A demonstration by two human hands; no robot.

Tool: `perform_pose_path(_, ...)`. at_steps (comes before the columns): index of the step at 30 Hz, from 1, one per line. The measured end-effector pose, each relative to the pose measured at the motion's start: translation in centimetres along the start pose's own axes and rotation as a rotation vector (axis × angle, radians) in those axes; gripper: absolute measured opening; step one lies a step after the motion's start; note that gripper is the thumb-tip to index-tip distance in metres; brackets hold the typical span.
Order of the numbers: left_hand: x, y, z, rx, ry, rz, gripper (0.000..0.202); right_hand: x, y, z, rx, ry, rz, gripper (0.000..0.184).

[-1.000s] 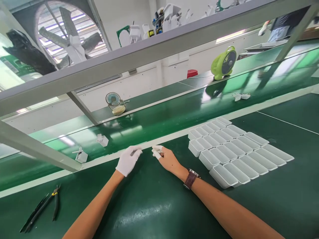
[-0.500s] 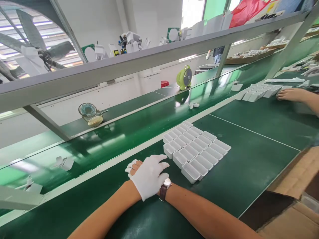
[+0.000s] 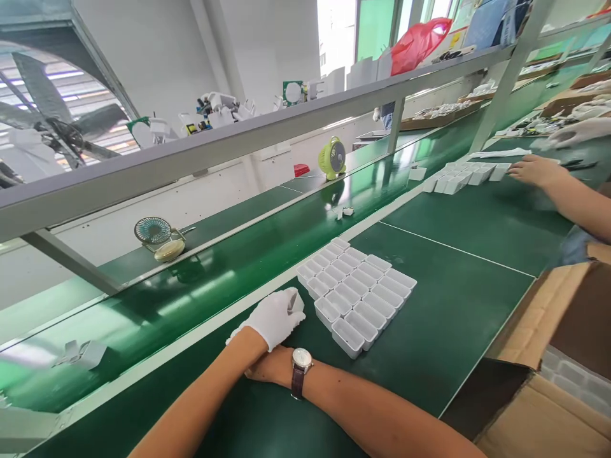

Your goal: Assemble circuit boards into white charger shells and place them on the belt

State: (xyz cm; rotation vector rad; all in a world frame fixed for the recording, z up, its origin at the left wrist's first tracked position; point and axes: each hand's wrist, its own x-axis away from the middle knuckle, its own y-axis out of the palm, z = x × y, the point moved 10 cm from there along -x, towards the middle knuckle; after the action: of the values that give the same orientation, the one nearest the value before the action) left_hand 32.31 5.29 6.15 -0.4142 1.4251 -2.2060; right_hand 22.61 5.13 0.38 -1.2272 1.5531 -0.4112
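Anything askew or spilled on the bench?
No spill or damage visible. The block of trays to the right of the left hand looks ragged: its near-left edge steps in and out instead of running straight. The right hand is mostly hidden, so can't judge there.

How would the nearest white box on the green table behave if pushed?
The white box is probably light for its size, being open-topped and thin-walled. It is likely stiff, as its walls stand straight. On the smooth-looking table it would probably slide rather than roll, given its flat sides.
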Motion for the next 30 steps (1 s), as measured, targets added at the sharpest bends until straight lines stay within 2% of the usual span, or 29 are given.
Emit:
perform_pose_path(2,0.5,-1.4,-1.7,-0.007,-0.038,0.063,0.028,-0.3,0.4,-0.5,0.016,-0.071,-0.067,0.014)
perform_pose_path(4,1.8,-4.0,-3.5,0.017,-0.025,0.232,0.031,-0.6,0.4,-0.9,0.040,-0.124,-0.115,0.014)
perform_pose_path(7,5.6,-8.0,-6.5,0.073,0.031,0.509,0.047,-1.0,-0.1,-1.2,0.074,-0.153,-0.146,0.012)
perform_pose_path(9,8.3,-9.1,-9.0,0.108,-0.002,0.560,0.049,-1.0,-0.4,-1.0,0.095,-0.136,-0.154,0.011)
perform_pose_path(13,12.8,-7.8,-14.1,0.241,-0.160,0.428,0.043,-0.8,-0.7,-0.4,0.123,-0.066,-0.159,0.009)
perform_pose_path(16,15.2,-6.5,-16.6,0.317,-0.248,0.334,0.043,-0.8,-0.8,-0.3,0.114,-0.044,-0.145,0.013)
perform_pose_path(19,16.4,-6.0,-17.8,0.332,-0.264,0.305,0.045,-0.7,-1.1,-0.8,0.082,-0.087,-0.139,0.024)
perform_pose_path(24,16.7,-5.4,-18.9,0.487,-0.256,0.411,0.052,-0.2,-1.1,-2.1,0.034,-0.202,-0.162,0.033)
perform_pose_path(30,16.8,-2.2,-20.2,0.487,-0.444,0.437,0.069,0.5,-0.8,-2.8,-0.010,-0.277,-0.180,0.035)
